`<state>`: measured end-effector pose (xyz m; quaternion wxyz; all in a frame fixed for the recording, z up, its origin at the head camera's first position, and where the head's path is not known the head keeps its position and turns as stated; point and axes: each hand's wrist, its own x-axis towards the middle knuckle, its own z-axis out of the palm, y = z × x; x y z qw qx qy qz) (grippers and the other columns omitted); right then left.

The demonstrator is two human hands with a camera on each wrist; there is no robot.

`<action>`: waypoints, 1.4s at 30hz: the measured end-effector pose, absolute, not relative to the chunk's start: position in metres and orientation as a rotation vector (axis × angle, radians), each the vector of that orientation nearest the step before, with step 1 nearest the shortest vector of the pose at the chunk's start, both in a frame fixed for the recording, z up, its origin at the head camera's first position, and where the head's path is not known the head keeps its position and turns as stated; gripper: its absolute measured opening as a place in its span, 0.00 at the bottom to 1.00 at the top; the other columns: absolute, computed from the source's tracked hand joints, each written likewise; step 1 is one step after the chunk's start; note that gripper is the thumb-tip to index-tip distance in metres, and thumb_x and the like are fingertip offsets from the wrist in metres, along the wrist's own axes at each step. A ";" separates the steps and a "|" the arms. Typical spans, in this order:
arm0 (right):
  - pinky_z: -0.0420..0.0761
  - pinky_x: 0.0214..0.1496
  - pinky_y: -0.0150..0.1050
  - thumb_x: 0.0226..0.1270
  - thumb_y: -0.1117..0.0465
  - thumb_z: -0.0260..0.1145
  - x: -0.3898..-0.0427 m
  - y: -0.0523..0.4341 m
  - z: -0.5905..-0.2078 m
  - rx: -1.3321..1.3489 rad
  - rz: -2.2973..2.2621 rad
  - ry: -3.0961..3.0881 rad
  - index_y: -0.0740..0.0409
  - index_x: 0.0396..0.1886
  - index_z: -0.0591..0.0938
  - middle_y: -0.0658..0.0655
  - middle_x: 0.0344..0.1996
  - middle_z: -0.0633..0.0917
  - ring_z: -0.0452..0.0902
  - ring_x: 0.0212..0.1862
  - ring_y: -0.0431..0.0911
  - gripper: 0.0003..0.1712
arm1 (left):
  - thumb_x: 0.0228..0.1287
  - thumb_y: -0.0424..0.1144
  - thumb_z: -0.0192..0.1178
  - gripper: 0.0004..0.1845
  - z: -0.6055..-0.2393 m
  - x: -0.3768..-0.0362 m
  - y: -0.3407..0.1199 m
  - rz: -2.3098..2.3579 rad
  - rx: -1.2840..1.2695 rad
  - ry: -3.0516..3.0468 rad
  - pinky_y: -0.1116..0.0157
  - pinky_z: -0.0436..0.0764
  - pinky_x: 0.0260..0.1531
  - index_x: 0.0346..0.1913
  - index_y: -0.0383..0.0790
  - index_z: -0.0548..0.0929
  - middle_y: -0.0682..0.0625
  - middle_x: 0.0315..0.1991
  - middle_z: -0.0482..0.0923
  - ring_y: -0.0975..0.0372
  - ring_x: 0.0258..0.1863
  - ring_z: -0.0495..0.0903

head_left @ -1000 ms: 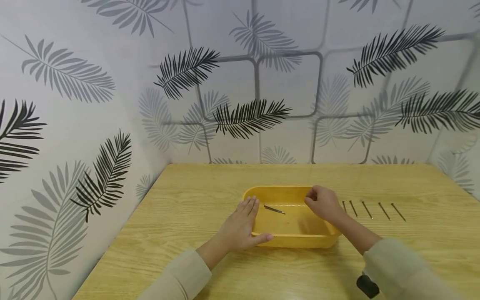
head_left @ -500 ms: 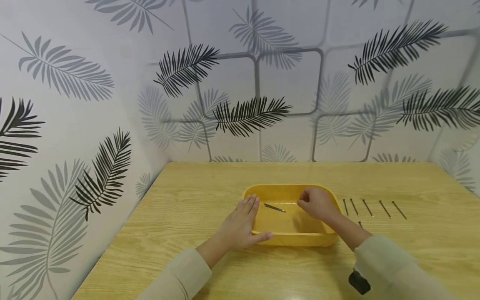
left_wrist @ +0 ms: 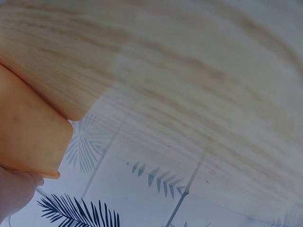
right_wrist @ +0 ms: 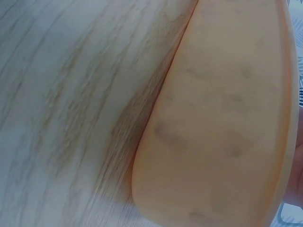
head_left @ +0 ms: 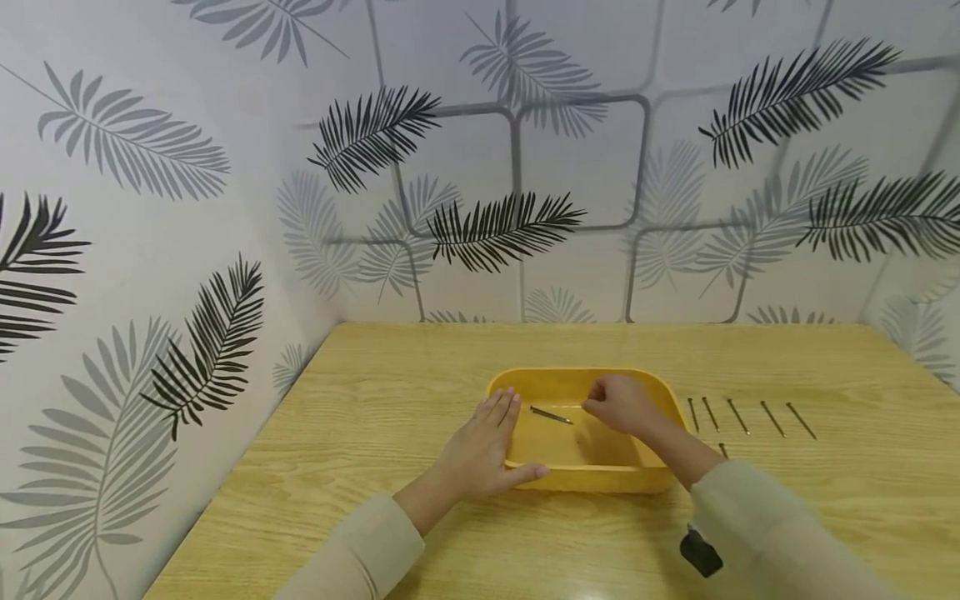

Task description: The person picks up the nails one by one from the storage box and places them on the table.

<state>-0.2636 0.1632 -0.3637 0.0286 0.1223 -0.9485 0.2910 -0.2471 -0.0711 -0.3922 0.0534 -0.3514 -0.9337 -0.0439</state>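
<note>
A yellow plastic tray [head_left: 592,480] stands on the table. My left hand [head_left: 483,446] rests against its left end, fingers straight over the rim and thumb along the front edge. Inside the tray lie what look like two dark nails [head_left: 551,414], close together. My right hand [head_left: 622,406] is over the tray's right half with its fingers curled; anything between the fingertips is hidden. The left wrist view shows the tray's outer wall [left_wrist: 31,127] and part of my left hand [left_wrist: 16,191]. In the right wrist view, the tray wall [right_wrist: 213,118] hides most of my right hand [right_wrist: 297,161].
Right of the tray, several nails [head_left: 737,417] lie in a row on the wooden table [head_left: 360,400]. Another nail [head_left: 723,450] lies nearer, partly covered by my right arm. A leaf-patterned wall [head_left: 465,292] rises behind the table and to the left.
My right hand has moved left and slightly lower, from the tray's right rim further in. The near nail has come into view beside my forearm. My left hand keeps its place.
</note>
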 end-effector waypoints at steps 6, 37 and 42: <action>0.76 0.29 0.37 0.59 0.66 0.62 -0.269 0.158 -0.364 0.385 0.924 -2.915 0.70 0.27 0.79 0.61 0.25 0.81 0.73 0.25 0.44 0.08 | 0.60 0.74 0.32 0.53 -0.392 -0.247 -0.072 -0.108 -1.076 -2.822 0.57 0.53 0.71 0.71 0.28 0.50 0.37 0.72 0.48 0.50 0.73 0.48; 0.49 0.22 0.30 0.52 0.74 0.58 -0.284 0.124 -0.379 0.603 0.658 -3.023 0.54 0.09 0.58 0.46 0.10 0.54 0.45 0.17 0.38 0.23 | 0.53 0.78 0.17 0.60 -0.393 -0.248 -0.076 -0.174 -1.079 -2.804 0.56 0.54 0.71 0.70 0.27 0.51 0.35 0.72 0.48 0.49 0.73 0.47; 0.53 0.22 0.29 0.50 0.73 0.59 -0.286 0.122 -0.379 0.572 0.578 -3.026 0.56 0.11 0.64 0.47 0.12 0.59 0.50 0.18 0.39 0.17 | 0.51 0.78 0.15 0.61 -0.392 -0.249 -0.076 -0.163 -1.087 -2.795 0.57 0.54 0.71 0.70 0.27 0.51 0.35 0.72 0.49 0.49 0.73 0.48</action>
